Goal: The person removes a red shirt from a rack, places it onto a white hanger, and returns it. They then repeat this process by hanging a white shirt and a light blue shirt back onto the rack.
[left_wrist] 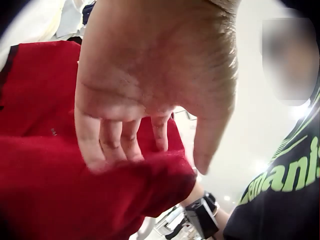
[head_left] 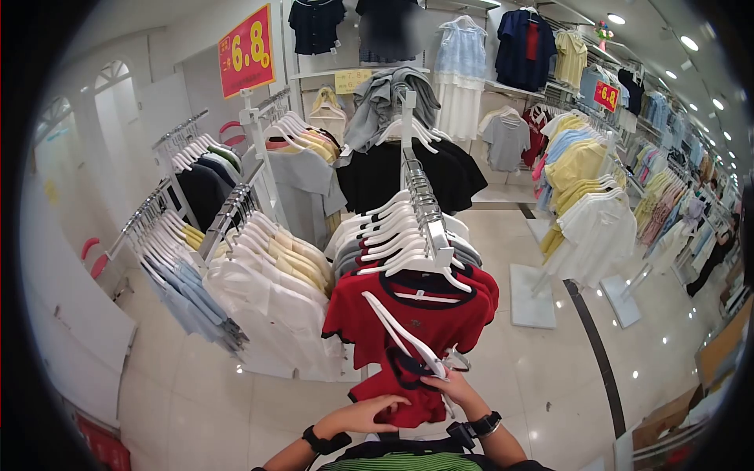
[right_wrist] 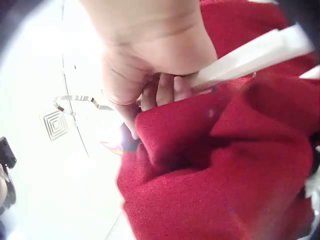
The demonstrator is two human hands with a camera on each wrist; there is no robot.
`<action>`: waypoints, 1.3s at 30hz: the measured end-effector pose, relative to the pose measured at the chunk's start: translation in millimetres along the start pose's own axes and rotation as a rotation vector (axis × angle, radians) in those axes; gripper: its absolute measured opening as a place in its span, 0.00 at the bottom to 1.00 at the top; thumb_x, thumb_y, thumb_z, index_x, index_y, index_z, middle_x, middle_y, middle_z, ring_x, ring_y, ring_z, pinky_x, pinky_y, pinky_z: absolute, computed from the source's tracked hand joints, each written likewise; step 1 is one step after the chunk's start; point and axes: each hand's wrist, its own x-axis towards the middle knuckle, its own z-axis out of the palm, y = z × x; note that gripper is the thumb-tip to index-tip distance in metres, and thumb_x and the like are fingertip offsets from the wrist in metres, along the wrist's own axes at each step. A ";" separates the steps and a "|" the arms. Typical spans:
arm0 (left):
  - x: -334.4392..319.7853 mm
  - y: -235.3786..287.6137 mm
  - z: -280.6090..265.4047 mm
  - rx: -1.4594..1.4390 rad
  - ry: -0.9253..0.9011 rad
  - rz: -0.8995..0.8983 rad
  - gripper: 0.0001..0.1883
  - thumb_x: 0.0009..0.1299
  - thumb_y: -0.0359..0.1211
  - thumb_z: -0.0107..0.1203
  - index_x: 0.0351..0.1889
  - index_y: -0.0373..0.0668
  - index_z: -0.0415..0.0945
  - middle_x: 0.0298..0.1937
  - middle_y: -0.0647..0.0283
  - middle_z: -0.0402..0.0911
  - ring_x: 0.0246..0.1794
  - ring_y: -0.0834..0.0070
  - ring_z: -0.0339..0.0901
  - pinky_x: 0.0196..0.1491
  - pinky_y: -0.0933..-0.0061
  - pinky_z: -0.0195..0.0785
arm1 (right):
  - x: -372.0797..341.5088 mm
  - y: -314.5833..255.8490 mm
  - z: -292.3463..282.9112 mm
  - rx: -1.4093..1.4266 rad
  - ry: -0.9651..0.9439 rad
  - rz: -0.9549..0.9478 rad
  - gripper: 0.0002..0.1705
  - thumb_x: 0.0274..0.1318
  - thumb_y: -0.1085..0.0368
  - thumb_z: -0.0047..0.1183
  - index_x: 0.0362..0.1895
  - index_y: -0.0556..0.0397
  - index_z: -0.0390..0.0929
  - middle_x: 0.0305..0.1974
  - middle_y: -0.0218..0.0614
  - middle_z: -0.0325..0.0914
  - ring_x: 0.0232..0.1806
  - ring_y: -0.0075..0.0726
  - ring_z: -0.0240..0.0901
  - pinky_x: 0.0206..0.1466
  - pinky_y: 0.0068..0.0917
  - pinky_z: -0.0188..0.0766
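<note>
A white clothes hanger point(head_left: 393, 328) slants down over a bunched red T-shirt point(head_left: 420, 412) with dark trim, held low in front of the body. My right hand point(head_left: 459, 391) grips the hanger's lower end together with shirt cloth. In the right wrist view, its fingers curl beside the white hanger bar point(right_wrist: 255, 55), above folded red fabric point(right_wrist: 210, 145). The left hand point(head_left: 364, 416) is at the shirt's near left side. Its fingers extend against the red cloth point(left_wrist: 125, 195) in the left wrist view, thumb apart from them.
Directly ahead, a rack rail point(head_left: 424, 204) carries several hangers, with a red T-shirt point(head_left: 369, 314) frontmost. White shirts point(head_left: 259, 322) and blue garments point(head_left: 184, 298) hang to the left. A white rack base point(head_left: 532, 297) stands on the floor to the right, near more clothes racks.
</note>
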 end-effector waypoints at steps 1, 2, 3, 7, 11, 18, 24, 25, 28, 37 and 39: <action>-0.7 -14.8 5.1 -0.079 -0.005 -0.033 0.36 0.58 0.42 0.62 0.63 0.47 0.57 0.51 0.57 0.67 0.47 0.69 0.69 0.51 0.70 0.64 | -6.0 -4.1 0.5 -0.044 0.019 -0.104 0.15 0.50 0.66 0.60 0.43 0.53 0.76 0.31 0.23 0.74 0.31 0.14 0.67 0.33 0.15 0.64; 2.9 -35.6 11.4 -0.159 -0.012 -0.067 0.37 0.59 0.44 0.62 0.64 0.47 0.55 0.55 0.55 0.65 0.49 0.68 0.68 0.53 0.69 0.63 | -9.6 -5.8 -0.6 -0.088 0.038 -0.207 0.15 0.50 0.67 0.60 0.43 0.55 0.76 0.35 0.25 0.75 0.35 0.15 0.69 0.39 0.16 0.68; 12.4 -49.4 13.0 -0.162 -0.016 -0.064 0.37 0.59 0.44 0.62 0.64 0.47 0.55 0.55 0.55 0.65 0.49 0.68 0.68 0.53 0.69 0.63 | -7.5 2.0 -9.8 -0.075 -0.065 -0.052 0.15 0.49 0.69 0.60 0.44 0.58 0.75 0.37 0.25 0.75 0.39 0.15 0.70 0.45 0.16 0.67; 59.9 -80.4 21.6 -0.278 0.409 0.125 0.46 0.57 0.43 0.64 0.67 0.46 0.44 0.63 0.54 0.53 0.63 0.64 0.56 0.62 0.64 0.54 | -15.8 -19.8 -1.2 -0.337 -0.172 -0.125 0.12 0.53 0.69 0.55 0.43 0.58 0.74 0.33 0.23 0.74 0.34 0.13 0.68 0.37 0.13 0.65; 90.5 -68.3 15.2 -0.364 0.466 0.185 0.52 0.56 0.40 0.66 0.67 0.46 0.35 0.68 0.51 0.45 0.70 0.62 0.44 0.68 0.59 0.40 | -20.6 -35.4 -12.5 -0.187 -0.151 -0.128 0.15 0.50 0.68 0.58 0.43 0.56 0.74 0.33 0.24 0.74 0.35 0.13 0.67 0.37 0.15 0.65; 94.8 -73.7 -5.9 -0.395 0.257 0.066 0.13 0.65 0.30 0.55 0.47 0.38 0.73 0.43 0.61 0.78 0.47 0.72 0.74 0.51 0.76 0.64 | -47.9 -53.5 -32.3 -0.020 -0.015 0.061 0.19 0.46 0.71 0.62 0.44 0.52 0.73 0.35 0.23 0.73 0.35 0.14 0.68 0.39 0.15 0.67; 48.2 12.6 -53.1 0.001 0.691 0.303 0.09 0.59 0.25 0.53 0.38 0.35 0.76 0.36 0.58 0.79 0.36 0.70 0.77 0.38 0.73 0.68 | -50.3 -40.4 -65.2 -0.124 0.158 -0.017 0.17 0.44 0.69 0.64 0.40 0.52 0.74 0.29 0.22 0.72 0.29 0.14 0.67 0.32 0.16 0.66; 45.5 28.8 -57.8 0.227 0.739 0.368 0.09 0.58 0.25 0.53 0.38 0.37 0.77 0.36 0.59 0.79 0.35 0.67 0.77 0.38 0.72 0.68 | -50.3 -40.8 -66.1 -0.233 0.163 -0.045 0.16 0.44 0.67 0.64 0.39 0.53 0.74 0.28 0.23 0.72 0.29 0.15 0.67 0.31 0.17 0.66; 47.5 59.2 -64.8 0.475 0.813 0.451 0.12 0.54 0.24 0.53 0.37 0.40 0.77 0.35 0.60 0.81 0.34 0.61 0.77 0.38 0.67 0.70 | -52.8 -51.8 -63.1 -0.275 0.056 -0.072 0.16 0.46 0.64 0.63 0.37 0.57 0.73 0.29 0.25 0.71 0.31 0.17 0.69 0.36 0.18 0.69; 42.8 78.8 -70.6 0.327 0.825 0.367 0.07 0.62 0.22 0.46 0.37 0.34 0.72 0.32 0.51 0.74 0.34 0.55 0.73 0.38 0.65 0.67 | -37.4 -52.9 -57.3 -0.340 0.401 -0.282 0.10 0.50 0.63 0.61 0.34 0.54 0.77 0.24 0.18 0.69 0.24 0.12 0.60 0.25 0.16 0.58; 42.0 75.3 -68.6 0.403 0.774 0.344 0.07 0.62 0.22 0.46 0.38 0.35 0.72 0.32 0.51 0.74 0.34 0.54 0.74 0.38 0.65 0.67 | -45.7 -66.3 -52.0 -0.305 0.373 -0.167 0.14 0.50 0.60 0.60 0.38 0.54 0.78 0.31 0.24 0.73 0.31 0.18 0.65 0.34 0.21 0.63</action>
